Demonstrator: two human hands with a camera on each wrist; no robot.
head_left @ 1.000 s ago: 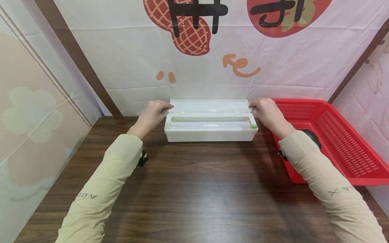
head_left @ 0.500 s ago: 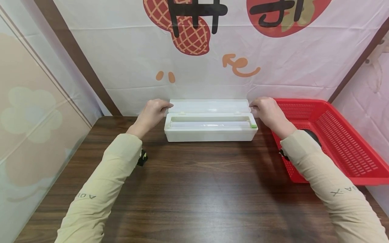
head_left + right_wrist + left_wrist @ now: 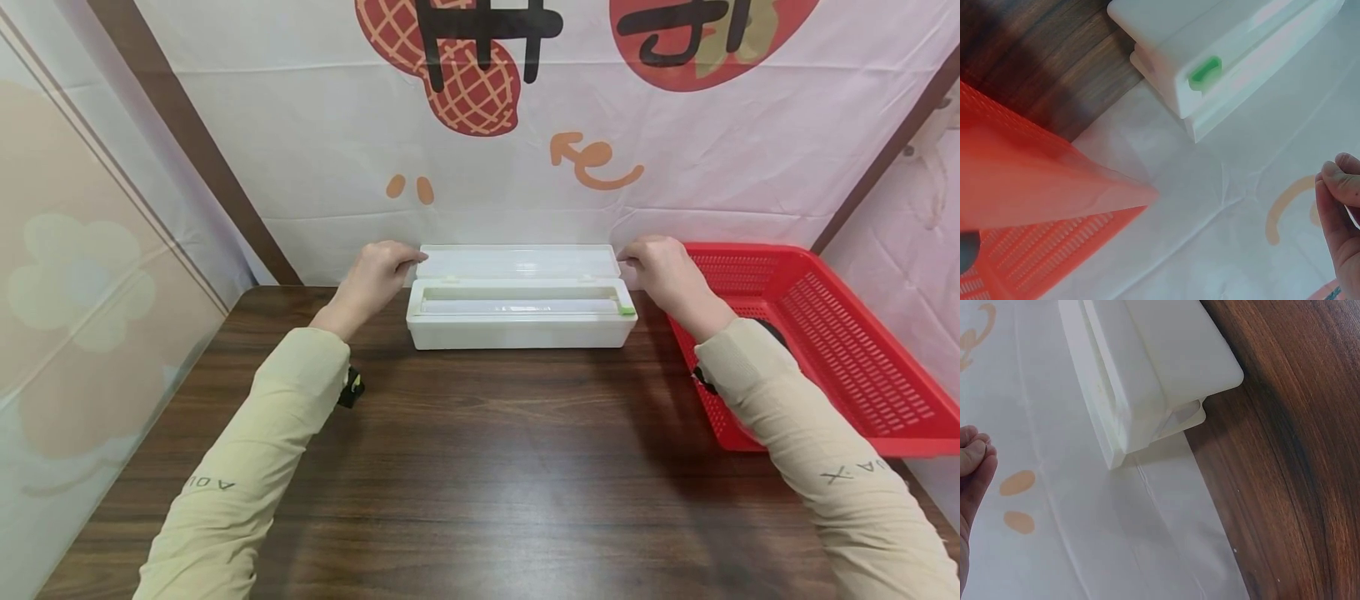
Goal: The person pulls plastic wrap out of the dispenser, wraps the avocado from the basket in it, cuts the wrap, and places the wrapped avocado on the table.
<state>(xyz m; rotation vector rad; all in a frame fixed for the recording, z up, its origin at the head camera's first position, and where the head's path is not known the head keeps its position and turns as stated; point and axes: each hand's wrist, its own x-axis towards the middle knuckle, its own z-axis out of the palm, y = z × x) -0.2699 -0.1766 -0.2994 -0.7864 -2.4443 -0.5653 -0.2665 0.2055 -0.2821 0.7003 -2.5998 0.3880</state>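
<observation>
White box (image 3: 521,335) — lid (image 3: 517,261) raised, red basket (image 3: 862,358)

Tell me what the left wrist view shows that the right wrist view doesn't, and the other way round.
Only the left wrist view: the left hand and a pair of orange ovals.

Only the right wrist view: the right hand, the red basket, part of a dark rounded object, and the dispenser's green tab.

Both: the white film dispenser, wooden table, white cloth and orange curl.

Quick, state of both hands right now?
Left hand: closed, fingers pinched together; whether they hold anything cannot be told.
Right hand: closed, fingers pinched; anything held cannot be told.
</observation>
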